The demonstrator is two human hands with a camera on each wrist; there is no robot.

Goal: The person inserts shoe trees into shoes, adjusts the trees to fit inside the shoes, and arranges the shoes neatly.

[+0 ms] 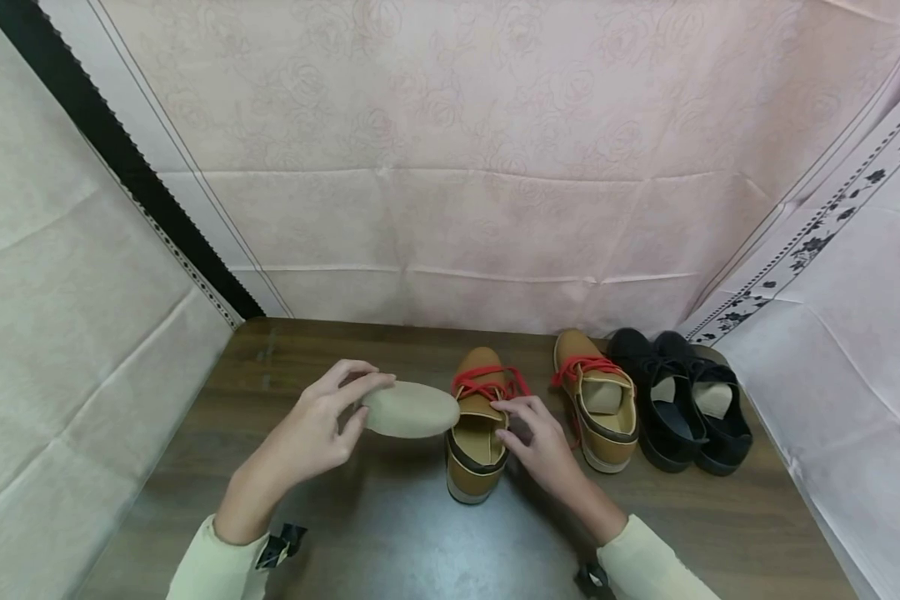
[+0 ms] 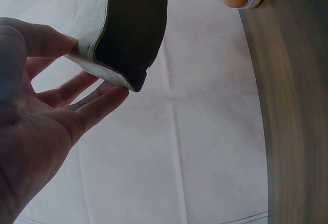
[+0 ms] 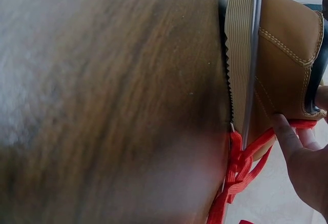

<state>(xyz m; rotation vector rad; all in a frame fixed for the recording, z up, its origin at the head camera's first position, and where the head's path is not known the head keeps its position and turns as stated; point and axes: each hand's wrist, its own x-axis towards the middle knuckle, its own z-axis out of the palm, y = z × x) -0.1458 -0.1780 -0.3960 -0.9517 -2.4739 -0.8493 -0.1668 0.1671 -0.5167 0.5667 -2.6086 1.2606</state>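
Note:
My left hand [image 1: 315,417] pinches one end of a pale, flat insole [image 1: 412,410] and holds it above the table, left of a tan shoe [image 1: 471,479]. In the left wrist view the insole [image 2: 134,24] shows a dark underside, with the thumb on one face and fingertips along its lower edge. The tan shoe has red laces [image 1: 487,383] and stands with its toe toward the back wall. At the right side of its opening, my right hand [image 1: 543,446] pinches the collar. The right wrist view shows fingers [image 3: 287,134] against the shoe's outer side, near hanging red laces [image 3: 238,175].
A second tan shoe [image 1: 607,446] with red laces stands to the right, with a pair of black shoes [image 1: 663,450] beside it. The brown wooden table [image 1: 330,517] meets a pale patterned cloth [image 1: 450,217] at its back edge. More cloth hangs at both sides.

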